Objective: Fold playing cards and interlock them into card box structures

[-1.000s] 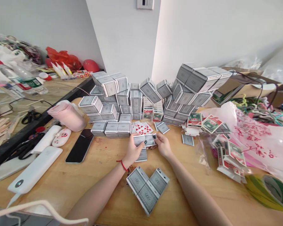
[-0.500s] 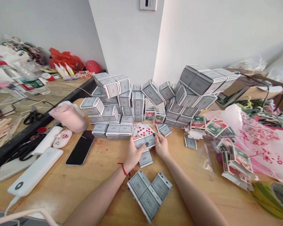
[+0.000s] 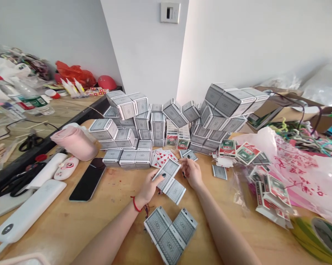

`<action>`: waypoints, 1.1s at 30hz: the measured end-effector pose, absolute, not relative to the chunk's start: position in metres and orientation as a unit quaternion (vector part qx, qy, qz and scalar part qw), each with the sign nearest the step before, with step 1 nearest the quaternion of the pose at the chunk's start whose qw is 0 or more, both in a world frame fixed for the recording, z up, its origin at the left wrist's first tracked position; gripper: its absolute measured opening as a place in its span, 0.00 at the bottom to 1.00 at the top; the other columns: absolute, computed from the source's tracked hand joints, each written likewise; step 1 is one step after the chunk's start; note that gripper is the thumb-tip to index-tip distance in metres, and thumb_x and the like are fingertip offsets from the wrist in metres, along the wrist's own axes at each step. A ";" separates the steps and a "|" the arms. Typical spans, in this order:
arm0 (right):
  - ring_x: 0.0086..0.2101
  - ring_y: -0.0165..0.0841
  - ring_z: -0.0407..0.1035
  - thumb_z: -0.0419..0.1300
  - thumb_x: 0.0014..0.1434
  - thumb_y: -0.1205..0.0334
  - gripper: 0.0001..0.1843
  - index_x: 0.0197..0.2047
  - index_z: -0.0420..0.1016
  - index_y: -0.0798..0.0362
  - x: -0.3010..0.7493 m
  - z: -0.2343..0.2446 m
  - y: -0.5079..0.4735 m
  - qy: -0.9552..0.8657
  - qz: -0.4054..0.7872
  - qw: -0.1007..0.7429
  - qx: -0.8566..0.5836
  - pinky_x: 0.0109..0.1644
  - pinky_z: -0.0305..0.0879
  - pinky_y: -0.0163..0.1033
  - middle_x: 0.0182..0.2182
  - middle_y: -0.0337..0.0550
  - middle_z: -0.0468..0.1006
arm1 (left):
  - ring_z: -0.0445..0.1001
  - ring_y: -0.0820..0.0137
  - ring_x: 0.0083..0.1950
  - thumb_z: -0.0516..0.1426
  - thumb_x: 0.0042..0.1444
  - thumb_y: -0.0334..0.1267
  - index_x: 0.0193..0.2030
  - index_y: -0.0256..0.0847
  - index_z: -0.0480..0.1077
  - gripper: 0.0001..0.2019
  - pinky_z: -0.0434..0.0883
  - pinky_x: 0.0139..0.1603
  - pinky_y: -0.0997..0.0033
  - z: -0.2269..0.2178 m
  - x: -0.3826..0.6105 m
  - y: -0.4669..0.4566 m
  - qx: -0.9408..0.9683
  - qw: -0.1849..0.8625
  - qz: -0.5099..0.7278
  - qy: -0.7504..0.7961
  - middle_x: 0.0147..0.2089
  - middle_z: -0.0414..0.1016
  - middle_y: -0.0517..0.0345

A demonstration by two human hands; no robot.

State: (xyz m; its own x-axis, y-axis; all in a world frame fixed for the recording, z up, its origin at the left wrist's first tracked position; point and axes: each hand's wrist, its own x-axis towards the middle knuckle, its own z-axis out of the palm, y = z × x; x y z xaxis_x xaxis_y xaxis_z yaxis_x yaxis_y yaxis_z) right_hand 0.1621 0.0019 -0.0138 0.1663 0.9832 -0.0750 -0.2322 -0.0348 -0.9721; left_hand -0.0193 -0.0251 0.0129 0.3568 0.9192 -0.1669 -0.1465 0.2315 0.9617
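Observation:
My left hand point(image 3: 151, 186) grips an L-shaped piece of grey-backed playing cards point(image 3: 168, 171), its thumb lying on top. Just right of that piece is my right hand point(image 3: 192, 173), fingers curled but apart, with nothing seen between them. A heart-shaped card block point(image 3: 170, 235) lies on the table between my forearms. Face-up heart cards point(image 3: 162, 157) are spread behind the held piece. Beyond them stand stacked blocks of cards point(image 3: 157, 121), with more tilted card blocks point(image 3: 223, 101) piled to the right.
A black phone point(image 3: 87, 180), a white power bank point(image 3: 30, 209) and a pink roll point(image 3: 74, 141) lie at left. Card boxes point(image 3: 279, 191), a printed plastic bag point(image 3: 301, 158) and yellow-green tape point(image 3: 315, 235) are at right. One small card piece point(image 3: 219, 172) lies near the boxes.
The held cards have turned from nearly level to slanted, the lower card swinging right into an L. My right hand has let go of their edge and moved slightly away.

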 end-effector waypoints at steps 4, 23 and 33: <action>0.21 0.31 0.66 0.58 0.46 0.49 0.18 0.38 0.72 0.53 0.162 -0.025 0.014 -0.457 0.405 0.548 -0.573 0.24 0.63 0.36 0.25 0.40 0.75 | 0.70 0.72 0.24 0.57 0.46 0.39 0.47 0.41 0.62 0.19 0.67 0.22 0.74 0.015 -0.021 -0.024 0.427 0.742 0.392 0.337 0.29 0.71 0.59; 0.22 0.33 0.68 0.65 0.37 0.55 0.16 0.27 0.66 0.53 0.158 -0.022 0.025 -0.451 0.446 0.547 -0.547 0.26 0.64 0.37 0.22 0.40 0.75 | 0.73 0.67 0.35 0.61 0.43 0.39 0.36 0.35 0.71 0.14 0.68 0.36 0.69 0.009 -0.016 -0.019 0.382 0.730 0.432 0.367 0.35 0.76 0.54; 0.15 0.26 0.58 0.62 0.44 0.51 0.16 0.27 0.61 0.51 0.169 -0.022 0.012 -0.364 0.461 0.640 -0.496 0.18 0.56 0.32 0.14 0.30 0.64 | 0.69 0.74 0.21 0.62 0.41 0.39 0.31 0.34 0.69 0.12 0.67 0.22 0.74 0.012 -0.017 -0.021 0.450 0.712 0.390 0.373 0.26 0.73 0.58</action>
